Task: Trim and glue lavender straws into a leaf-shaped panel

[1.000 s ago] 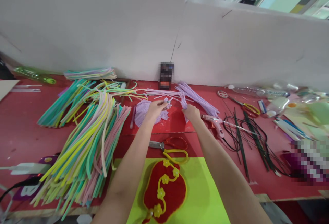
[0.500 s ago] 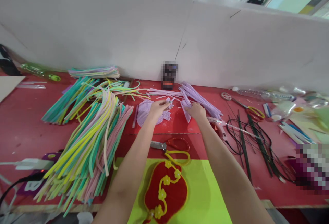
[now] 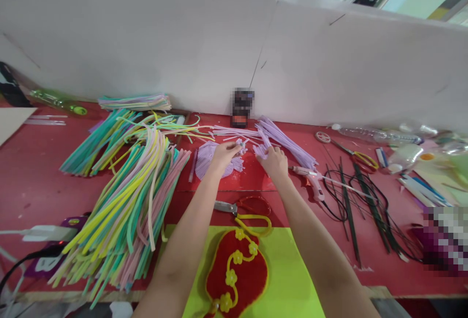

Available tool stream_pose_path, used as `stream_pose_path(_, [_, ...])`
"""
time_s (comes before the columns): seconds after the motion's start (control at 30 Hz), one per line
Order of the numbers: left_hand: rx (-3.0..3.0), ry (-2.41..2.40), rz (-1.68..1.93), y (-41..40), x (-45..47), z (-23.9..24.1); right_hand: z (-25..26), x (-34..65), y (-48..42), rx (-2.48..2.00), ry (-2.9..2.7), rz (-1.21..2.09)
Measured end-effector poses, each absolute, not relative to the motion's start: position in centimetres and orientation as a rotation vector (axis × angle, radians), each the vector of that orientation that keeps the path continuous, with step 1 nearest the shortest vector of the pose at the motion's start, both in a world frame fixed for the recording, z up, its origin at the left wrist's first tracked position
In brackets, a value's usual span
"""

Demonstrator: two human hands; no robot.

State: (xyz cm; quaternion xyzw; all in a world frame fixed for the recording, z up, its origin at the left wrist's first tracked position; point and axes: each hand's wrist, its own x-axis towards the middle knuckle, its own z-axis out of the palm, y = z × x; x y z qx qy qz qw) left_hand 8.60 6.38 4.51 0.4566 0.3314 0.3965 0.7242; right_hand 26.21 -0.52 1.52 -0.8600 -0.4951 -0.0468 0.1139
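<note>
My left hand (image 3: 225,155) is closed in a pinch on a small bunch of short lilac pipe cleaners (image 3: 241,146), held over the red table (image 3: 252,179). Under and beside that wrist lies a fan-shaped pile of cut lilac pipe cleaners (image 3: 204,159). A short gap to the right, my right hand (image 3: 275,161) has its fingers curled down on a few lilac pipe cleaner pieces (image 3: 260,150); its fingertips are partly hidden. Long lilac pipe cleaners (image 3: 287,141) lie just behind it. Scissors (image 3: 252,215) with red and yellow handles rest between my forearms.
Bundles of coloured pipe cleaners (image 3: 120,201) spread over the left side. A pink glue gun (image 3: 310,179) lies right of my right hand, with dark cables and rods beyond. A red felt piece with yellow flowers (image 3: 241,271) sits on a yellow-green sheet (image 3: 292,269). A white partition (image 3: 164,40) stands behind.
My right hand has turned and shifted slightly left and down, and the lilac pieces at its fingers lie differently. More of the glue gun shows. My left hand stays nearly still.
</note>
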Motion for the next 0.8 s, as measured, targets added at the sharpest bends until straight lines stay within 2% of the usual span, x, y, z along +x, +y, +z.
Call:
stream_pose_path(0.47, [1.073,0.745,0.848,6.3,8.8,4.1,0.2,27.0,-0.6,-2.489,-1.53,-0.256])
stream_pose_path(0.8, [1.024,0.74,0.86,6.3,8.4,4.8,2.2,31.4,-3.6,-2.423,-1.352,-0.136])
